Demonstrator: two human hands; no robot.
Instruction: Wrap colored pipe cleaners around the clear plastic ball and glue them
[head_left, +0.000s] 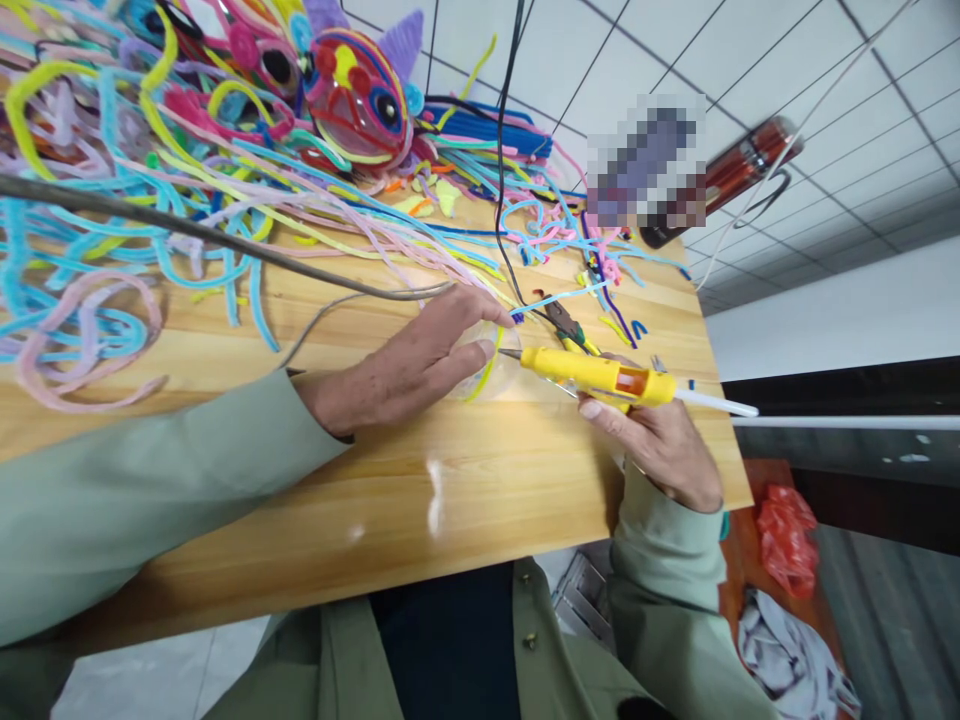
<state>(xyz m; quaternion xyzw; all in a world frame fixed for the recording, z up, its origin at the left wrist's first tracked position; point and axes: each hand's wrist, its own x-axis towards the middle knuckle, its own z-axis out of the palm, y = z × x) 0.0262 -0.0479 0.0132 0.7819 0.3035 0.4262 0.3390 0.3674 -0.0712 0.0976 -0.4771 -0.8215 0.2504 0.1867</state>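
Note:
My right hand (667, 440) is wrapped round a yellow hot glue gun (581, 370), with a white glue stick (716, 401) jutting from its back end. The gun's metal nozzle points left at a yellow pipe cleaner (486, 380). That pipe cleaner curves over a round, clear plastic piece (506, 375) on the table. My left hand (409, 360) grips the plastic piece at its left side, thumb and forefinger against the yellow strip. My fingers partly hide the piece. Just behind the gun lie pliers (566, 325) with green and yellow handles.
Heaped pipe cleaners (112, 230) cover the left and back of the wooden table (300, 520). A clear ball decorated as a fish-like figure (360, 100) stands among them. A dark cable (225, 235) crosses at left. A red thermos (739, 170) stands at the back right.

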